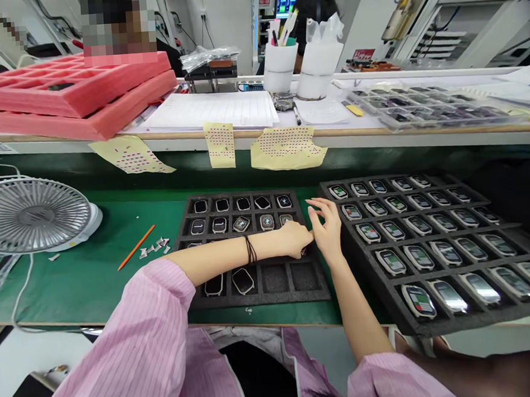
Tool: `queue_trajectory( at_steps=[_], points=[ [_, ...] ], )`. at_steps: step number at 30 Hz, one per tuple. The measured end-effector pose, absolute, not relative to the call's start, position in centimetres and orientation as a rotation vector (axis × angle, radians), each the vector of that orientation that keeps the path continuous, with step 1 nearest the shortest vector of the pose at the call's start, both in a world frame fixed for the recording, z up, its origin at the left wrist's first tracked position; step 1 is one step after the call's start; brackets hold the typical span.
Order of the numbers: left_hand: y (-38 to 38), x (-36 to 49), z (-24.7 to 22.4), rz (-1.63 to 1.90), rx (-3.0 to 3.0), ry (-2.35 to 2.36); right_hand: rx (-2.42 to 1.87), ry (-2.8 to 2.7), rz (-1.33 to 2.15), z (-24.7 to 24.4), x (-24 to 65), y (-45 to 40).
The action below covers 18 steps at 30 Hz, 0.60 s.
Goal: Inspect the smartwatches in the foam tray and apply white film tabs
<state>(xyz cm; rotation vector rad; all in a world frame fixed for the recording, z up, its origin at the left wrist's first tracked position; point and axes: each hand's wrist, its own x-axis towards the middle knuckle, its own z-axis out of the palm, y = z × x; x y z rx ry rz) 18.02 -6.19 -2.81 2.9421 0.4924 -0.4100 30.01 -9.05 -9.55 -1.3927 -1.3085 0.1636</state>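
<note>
**Both hands down at the black tray's right side!**

Nearest me, in the bottom row of the black foam tray (263, 299), two watch cases (243, 281) sit left and two cells stand bare right. My left hand (295, 239), a dark cord bracelet (250, 249) on the wrist, lies over the tray's right side. Its fingers (305, 238) curl down out of sight, so I can't tell whether they're closed on the dark piece (304, 252) just under them. My right hand (326, 230) hangs open alongside, fingers (315, 204) loosely spread, holding nothing I can see. Off to the right, a second foam tray (450, 324) is packed with screen-up watches (418, 301). Farther up, more cases fill the black tray's top rows. My call: I'm at the third row's right end, and that snug cell wants a narrow pinch, not a grab.
</note>
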Motion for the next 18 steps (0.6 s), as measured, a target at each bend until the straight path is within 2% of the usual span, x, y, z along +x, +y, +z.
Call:
queue_trajectory(
  at_steps=[9,18],
  points=[
    [-7.9,18.6,-3.9,-0.395,2.895,0.638,-1.416,-1.253,0.189,-10.9,30.6,-8.4],
    [-5.7,14.6,-3.3,-0.045,2.772,0.701,-1.428,-1.264,0.164,-11.2,30.4,-8.3]
  ],
)
